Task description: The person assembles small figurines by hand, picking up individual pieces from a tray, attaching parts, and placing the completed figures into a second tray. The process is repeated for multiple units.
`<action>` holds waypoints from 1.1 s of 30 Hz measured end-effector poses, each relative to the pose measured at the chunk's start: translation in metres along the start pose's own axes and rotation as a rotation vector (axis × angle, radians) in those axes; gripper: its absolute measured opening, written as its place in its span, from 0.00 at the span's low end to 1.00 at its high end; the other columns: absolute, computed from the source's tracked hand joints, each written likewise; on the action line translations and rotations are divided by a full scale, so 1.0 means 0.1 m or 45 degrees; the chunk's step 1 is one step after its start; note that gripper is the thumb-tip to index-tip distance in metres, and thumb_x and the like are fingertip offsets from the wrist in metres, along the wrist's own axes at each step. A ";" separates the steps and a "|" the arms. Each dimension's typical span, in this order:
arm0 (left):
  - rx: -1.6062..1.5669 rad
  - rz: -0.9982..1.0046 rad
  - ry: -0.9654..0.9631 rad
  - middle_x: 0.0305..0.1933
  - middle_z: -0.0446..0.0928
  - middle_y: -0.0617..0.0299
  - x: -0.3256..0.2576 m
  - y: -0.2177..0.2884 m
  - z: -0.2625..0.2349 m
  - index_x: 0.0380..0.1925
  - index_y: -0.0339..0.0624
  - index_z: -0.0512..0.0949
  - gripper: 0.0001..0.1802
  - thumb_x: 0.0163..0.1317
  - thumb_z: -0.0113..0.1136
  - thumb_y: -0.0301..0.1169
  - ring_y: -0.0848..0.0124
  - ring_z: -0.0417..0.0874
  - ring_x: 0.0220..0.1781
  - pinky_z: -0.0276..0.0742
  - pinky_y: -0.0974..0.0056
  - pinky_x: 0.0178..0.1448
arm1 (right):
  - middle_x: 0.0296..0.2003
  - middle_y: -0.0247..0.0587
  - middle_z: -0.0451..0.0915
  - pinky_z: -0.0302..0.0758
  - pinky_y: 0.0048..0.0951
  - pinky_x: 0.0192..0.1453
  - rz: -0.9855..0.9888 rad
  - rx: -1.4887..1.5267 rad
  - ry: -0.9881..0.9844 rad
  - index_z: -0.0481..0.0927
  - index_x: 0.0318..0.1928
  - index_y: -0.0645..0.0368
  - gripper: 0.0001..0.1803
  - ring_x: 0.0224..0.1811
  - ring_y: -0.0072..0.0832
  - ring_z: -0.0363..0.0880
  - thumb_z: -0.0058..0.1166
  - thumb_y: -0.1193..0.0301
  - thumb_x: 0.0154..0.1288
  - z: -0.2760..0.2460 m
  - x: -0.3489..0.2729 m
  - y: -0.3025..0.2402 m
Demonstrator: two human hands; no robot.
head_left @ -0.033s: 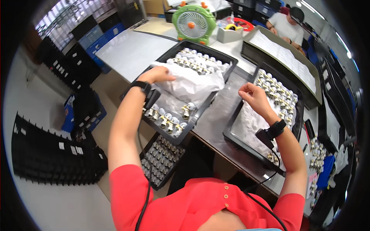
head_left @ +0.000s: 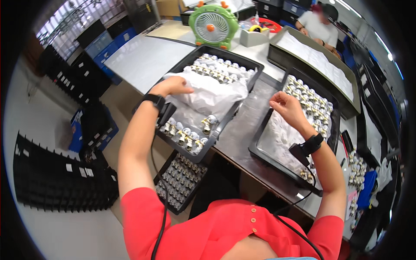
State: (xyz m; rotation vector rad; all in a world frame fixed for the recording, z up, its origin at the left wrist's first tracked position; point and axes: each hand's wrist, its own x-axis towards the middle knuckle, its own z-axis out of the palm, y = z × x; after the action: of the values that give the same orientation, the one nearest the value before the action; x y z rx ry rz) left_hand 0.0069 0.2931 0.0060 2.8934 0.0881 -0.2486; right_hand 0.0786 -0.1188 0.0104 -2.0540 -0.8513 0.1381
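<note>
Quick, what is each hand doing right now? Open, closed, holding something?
Left hand: resting on the crumpled white sheet, fingers bent; grip cannot be told.
Right hand: loosely curled over the right tray; contents cannot be told.

Black trays (head_left: 255, 65), white crumpled wrapping sheet (head_left: 212, 93), green fan (head_left: 213, 25) with orange hub, red shirt (head_left: 225, 236)

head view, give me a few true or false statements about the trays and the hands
1. The left hand rests on crumpled white wrapping in the left black tray. True.
2. The right hand is over the right black tray. True.
3. The green fan stands inside the left black tray. False: it stands on the table beyond it.
4. Both trays hold no figurines. False: small figurines stand in rows in both.
</note>
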 end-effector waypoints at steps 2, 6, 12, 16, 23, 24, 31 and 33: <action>-0.050 0.014 -0.123 0.39 0.80 0.42 -0.16 0.17 -0.06 0.38 0.32 0.80 0.33 0.51 0.60 0.56 0.55 0.81 0.43 0.74 0.58 0.48 | 0.30 0.38 0.82 0.75 0.25 0.42 -0.051 -0.058 0.006 0.79 0.36 0.64 0.09 0.35 0.24 0.80 0.56 0.70 0.60 -0.23 -0.10 0.13; -0.065 -0.051 -0.193 0.38 0.81 0.43 -0.51 0.53 -0.20 0.39 0.31 0.80 0.28 0.55 0.60 0.50 0.56 0.82 0.42 0.74 0.60 0.48 | 0.32 0.38 0.82 0.75 0.25 0.43 0.194 -0.128 -0.051 0.79 0.38 0.64 0.10 0.36 0.25 0.80 0.57 0.69 0.60 -0.75 -0.37 0.43; -0.178 0.129 -0.213 0.40 0.81 0.45 -0.79 0.76 -0.03 0.42 0.32 0.79 0.24 0.58 0.60 0.45 0.58 0.81 0.41 0.75 0.61 0.47 | 0.32 0.36 0.81 0.73 0.23 0.40 0.315 -0.145 0.112 0.79 0.39 0.64 0.13 0.34 0.21 0.77 0.57 0.66 0.59 -1.14 -0.47 0.96; -0.088 0.120 0.101 0.43 0.79 0.45 -0.71 0.87 0.02 0.45 0.32 0.77 0.25 0.56 0.62 0.44 0.58 0.80 0.44 0.74 0.61 0.49 | 0.32 0.36 0.82 0.74 0.24 0.41 0.317 -0.050 0.244 0.80 0.39 0.64 0.14 0.35 0.21 0.78 0.57 0.65 0.59 -1.08 -0.48 1.14; -0.503 0.360 -0.347 0.35 0.81 0.57 -0.89 1.75 -0.22 0.45 0.34 0.76 0.17 0.61 0.59 0.35 0.73 0.81 0.35 0.75 0.69 0.43 | 0.33 0.40 0.81 0.74 0.25 0.42 0.393 -0.329 0.470 0.78 0.40 0.64 0.15 0.35 0.26 0.79 0.58 0.67 0.54 -1.01 -0.60 1.35; -0.639 0.446 -0.365 0.35 0.81 0.58 -0.93 1.90 -0.21 0.46 0.34 0.76 0.17 0.61 0.59 0.34 0.74 0.81 0.36 0.75 0.69 0.44 | 0.35 0.42 0.81 0.74 0.27 0.44 0.393 -0.350 0.462 0.78 0.41 0.64 0.16 0.37 0.29 0.79 0.59 0.67 0.53 -0.99 -0.57 1.40; -0.973 0.944 -0.572 0.41 0.80 0.57 -0.77 2.81 0.28 0.48 0.36 0.75 0.18 0.61 0.60 0.33 0.72 0.81 0.44 0.75 0.67 0.49 | 0.56 0.48 0.69 0.66 0.44 0.59 0.450 -0.786 0.364 0.67 0.57 0.58 0.35 0.59 0.45 0.67 0.63 0.66 0.47 -0.82 -0.28 1.14; -0.982 0.959 -0.657 0.41 0.80 0.57 -0.68 2.95 0.45 0.47 0.37 0.75 0.17 0.61 0.59 0.34 0.72 0.80 0.46 0.74 0.67 0.52 | 0.58 0.46 0.68 0.64 0.49 0.61 0.346 -0.793 0.400 0.64 0.61 0.56 0.40 0.62 0.45 0.63 0.64 0.67 0.45 -0.83 -0.23 1.31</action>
State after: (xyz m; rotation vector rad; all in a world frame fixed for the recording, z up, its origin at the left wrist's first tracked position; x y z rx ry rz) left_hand -0.0441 -0.0065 0.0425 1.8544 -0.7844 -0.6246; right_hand 0.1616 -0.2394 -0.0452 -2.6732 -0.4420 -0.3369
